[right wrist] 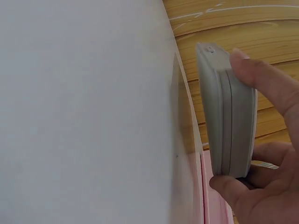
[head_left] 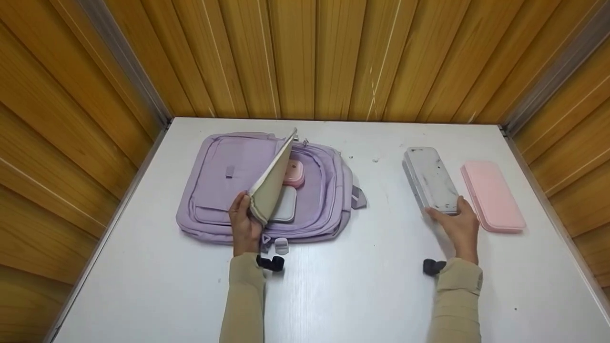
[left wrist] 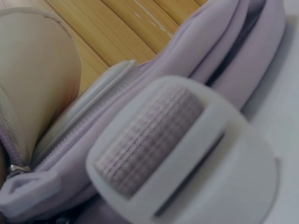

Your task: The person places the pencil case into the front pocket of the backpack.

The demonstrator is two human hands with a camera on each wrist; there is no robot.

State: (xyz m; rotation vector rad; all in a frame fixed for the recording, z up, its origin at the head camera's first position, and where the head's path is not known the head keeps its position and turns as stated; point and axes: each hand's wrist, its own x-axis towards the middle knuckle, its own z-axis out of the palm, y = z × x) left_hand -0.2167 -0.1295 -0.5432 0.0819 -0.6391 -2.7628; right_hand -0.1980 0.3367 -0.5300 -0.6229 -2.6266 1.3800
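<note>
A lilac backpack lies on the table, its front compartment unzipped. My left hand pinches the edge of the raised flap, its beige lining facing right. Inside the compartment are a small pink box and a flat whitish case, partly hidden by the flap. On the right, my right hand grips the near end of a scuffed grey pencil case, thumb and fingers on opposite sides. In the right wrist view, the grey case appears raised off the table.
A closed pink case lies right of my right hand. A strap buckle sticks out at the backpack's near side and fills much of the left wrist view. Wood-patterned walls bound the white table at the back and sides.
</note>
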